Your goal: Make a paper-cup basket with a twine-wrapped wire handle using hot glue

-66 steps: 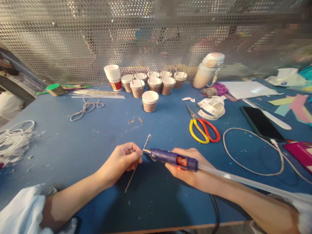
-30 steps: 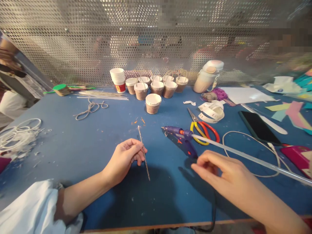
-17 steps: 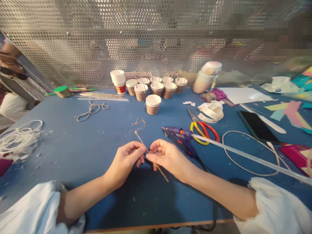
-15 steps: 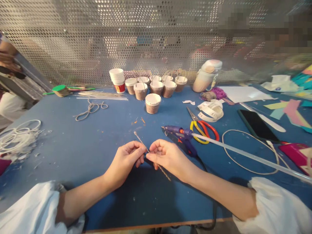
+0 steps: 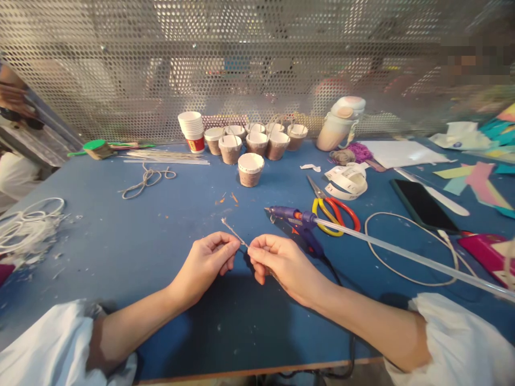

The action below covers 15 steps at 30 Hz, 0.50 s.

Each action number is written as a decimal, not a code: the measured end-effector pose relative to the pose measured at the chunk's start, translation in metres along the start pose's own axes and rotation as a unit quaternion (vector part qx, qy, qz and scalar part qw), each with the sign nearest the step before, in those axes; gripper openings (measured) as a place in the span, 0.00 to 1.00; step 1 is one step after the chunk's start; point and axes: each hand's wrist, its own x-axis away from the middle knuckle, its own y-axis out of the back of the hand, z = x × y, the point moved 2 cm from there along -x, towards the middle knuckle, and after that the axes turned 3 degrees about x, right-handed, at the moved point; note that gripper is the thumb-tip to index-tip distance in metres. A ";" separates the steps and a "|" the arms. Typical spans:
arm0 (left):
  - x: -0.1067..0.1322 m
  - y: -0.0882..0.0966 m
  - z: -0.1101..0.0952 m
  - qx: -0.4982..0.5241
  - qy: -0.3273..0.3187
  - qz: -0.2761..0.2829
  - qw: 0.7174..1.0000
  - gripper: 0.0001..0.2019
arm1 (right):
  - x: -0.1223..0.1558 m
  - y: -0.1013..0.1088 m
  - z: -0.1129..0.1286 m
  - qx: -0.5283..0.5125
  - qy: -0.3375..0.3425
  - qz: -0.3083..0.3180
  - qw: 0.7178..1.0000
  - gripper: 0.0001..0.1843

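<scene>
Both my hands pinch a short length of twine [image 5: 233, 231] over the table's front middle. My left hand [image 5: 211, 259] has thumb and fingertips closed on it, and my right hand [image 5: 277, 262] grips it a little to the right. One frayed end sticks up and away from me; the other end is mostly hidden behind my right hand. Beyond my hands stands a small brown cup with a white top [image 5: 251, 170]. A purple glue gun [image 5: 293, 217], with a long clear glue stick [image 5: 382, 249] in it, lies just past my right hand.
Several similar cups [image 5: 256, 145] and a stack of paper cups [image 5: 192, 131] stand at the back. Red-and-yellow scissors [image 5: 333, 214], ribbon [image 5: 346, 181], a phone [image 5: 424, 206] and a white cable [image 5: 368, 230] lie right. Looped cord [image 5: 147, 181] and white string [image 5: 32, 225] lie left.
My right hand has shifted slightly right and turned, widening the small gap between the hands. The twine's near end, in plain view before, is now mostly hidden behind my right hand.
</scene>
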 end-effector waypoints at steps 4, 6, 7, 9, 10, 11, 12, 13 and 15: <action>0.000 0.000 -0.001 -0.004 0.004 -0.003 1.000 0.15 | 0.002 -0.002 -0.001 -0.056 -0.047 0.020 0.997 0.15; 0.000 -0.001 -0.001 -0.002 0.002 -0.003 1.000 0.15 | 0.002 -0.002 -0.001 -0.061 -0.051 0.021 0.997 0.15; -0.001 -0.001 -0.001 0.000 0.000 -0.004 1.000 0.15 | 0.002 -0.002 -0.002 -0.060 -0.050 0.019 0.997 0.15; -0.001 -0.001 -0.001 0.002 -0.002 -0.004 1.000 0.15 | 0.002 -0.002 -0.001 -0.060 -0.049 0.014 0.997 0.14; -0.002 -0.001 -0.001 0.002 -0.002 -0.004 1.000 0.15 | 0.002 -0.003 -0.001 -0.061 -0.049 0.012 0.997 0.14; -0.002 -0.001 0.000 0.002 -0.002 -0.006 1.000 0.15 | 0.002 -0.003 -0.001 -0.061 -0.050 0.011 0.997 0.14; -0.002 -0.001 0.001 0.002 -0.002 -0.006 1.000 0.15 | 0.002 -0.003 -0.001 -0.062 -0.051 0.012 0.997 0.14; -0.002 0.000 0.001 0.001 -0.002 -0.007 1.000 0.15 | 0.002 -0.003 0.000 -0.064 -0.053 0.013 0.996 0.14; -0.001 0.000 0.002 0.003 -0.003 -0.008 1.000 0.15 | 0.002 -0.003 0.000 -0.069 -0.056 0.016 0.996 0.14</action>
